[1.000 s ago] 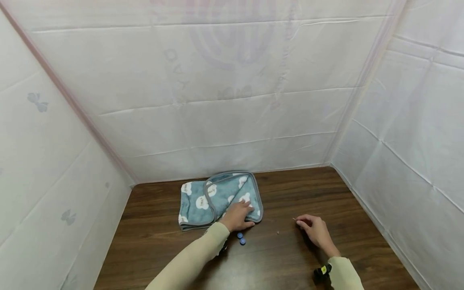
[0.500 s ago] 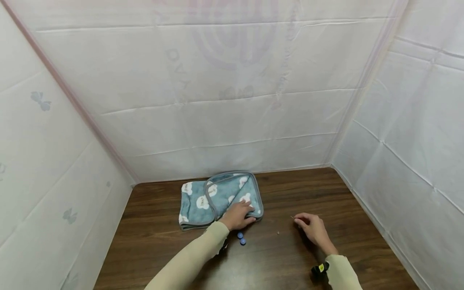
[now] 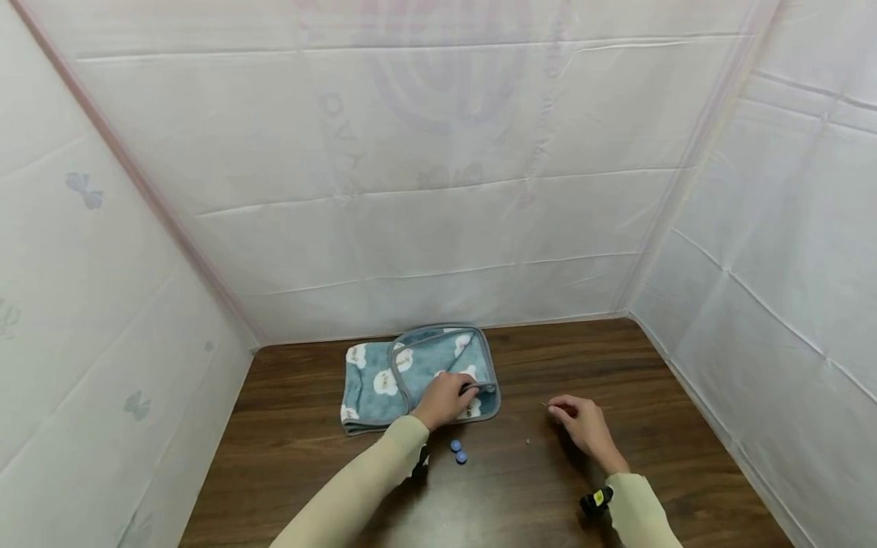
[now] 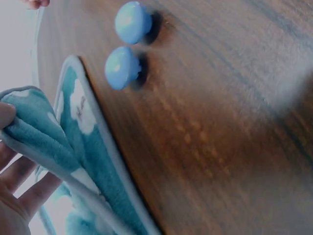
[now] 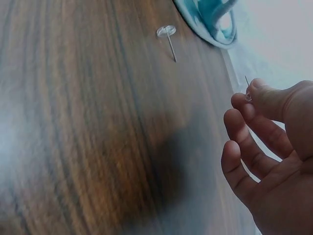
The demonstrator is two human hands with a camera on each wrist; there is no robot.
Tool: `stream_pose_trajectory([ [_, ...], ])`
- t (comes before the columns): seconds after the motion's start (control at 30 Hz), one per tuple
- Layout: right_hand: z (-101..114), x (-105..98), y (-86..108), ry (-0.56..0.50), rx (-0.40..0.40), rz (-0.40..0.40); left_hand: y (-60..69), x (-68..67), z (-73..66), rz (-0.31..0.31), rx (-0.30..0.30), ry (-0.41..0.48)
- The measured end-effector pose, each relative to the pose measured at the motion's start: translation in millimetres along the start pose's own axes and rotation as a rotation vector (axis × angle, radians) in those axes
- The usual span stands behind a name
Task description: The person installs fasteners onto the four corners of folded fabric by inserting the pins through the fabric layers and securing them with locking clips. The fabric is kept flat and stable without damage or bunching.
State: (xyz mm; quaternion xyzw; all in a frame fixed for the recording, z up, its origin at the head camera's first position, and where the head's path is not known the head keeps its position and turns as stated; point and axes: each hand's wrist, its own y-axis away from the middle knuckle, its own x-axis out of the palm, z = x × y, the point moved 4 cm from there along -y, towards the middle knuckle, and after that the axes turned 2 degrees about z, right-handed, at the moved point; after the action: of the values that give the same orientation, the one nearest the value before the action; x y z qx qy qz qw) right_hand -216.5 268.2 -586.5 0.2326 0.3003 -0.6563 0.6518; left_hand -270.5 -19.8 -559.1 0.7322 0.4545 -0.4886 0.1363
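A folded teal blanket [image 3: 370,373] with white cloud prints and grey edging lies at the back of the table. My left hand [image 3: 441,399] pinches the top layer at its front right corner and holds it up, baring the layer below. In the right wrist view, my right hand [image 5: 274,142] pinches a small clear-headed pin [image 5: 248,97] between thumb and forefinger, its thin point sticking upward. This hand is above the table, right of the blanket and apart from it. A second clear-headed pin [image 5: 166,32] lies on the wood.
Two blue rounded caps, a nearer one [image 4: 133,22] and another beside it [image 4: 122,67], stand on the brown wooden table [image 3: 288,472] just in front of the blanket. White fabric walls [image 3: 438,251] enclose the table at the back and both sides.
My left hand has gone from resting on the blanket's corner to gripping and lifting its top layer back. The right hand has shifted slightly left toward the blanket, still holding the pin.
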Motion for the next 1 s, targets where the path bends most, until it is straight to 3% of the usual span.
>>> stream_pose_trajectory([
  [0.23,8,3,-6.4,-0.001,-0.021,-0.003,0.3,-8.9,6.0,-0.071,-0.001,0.102],
  [0.47,22,11,-18.5,-0.015,-0.045,0.015,3.7,-12.9,7.0,-0.111,0.011,0.083],
  [0.8,58,25,-36.1,-0.106,-0.151,0.056,5.7,-17.4,7.0,-0.142,-0.038,0.054],
  [1.0,73,37,-46.1,-0.142,-0.161,0.093,5.8,-17.4,8.3,-0.151,-0.05,0.049],
])
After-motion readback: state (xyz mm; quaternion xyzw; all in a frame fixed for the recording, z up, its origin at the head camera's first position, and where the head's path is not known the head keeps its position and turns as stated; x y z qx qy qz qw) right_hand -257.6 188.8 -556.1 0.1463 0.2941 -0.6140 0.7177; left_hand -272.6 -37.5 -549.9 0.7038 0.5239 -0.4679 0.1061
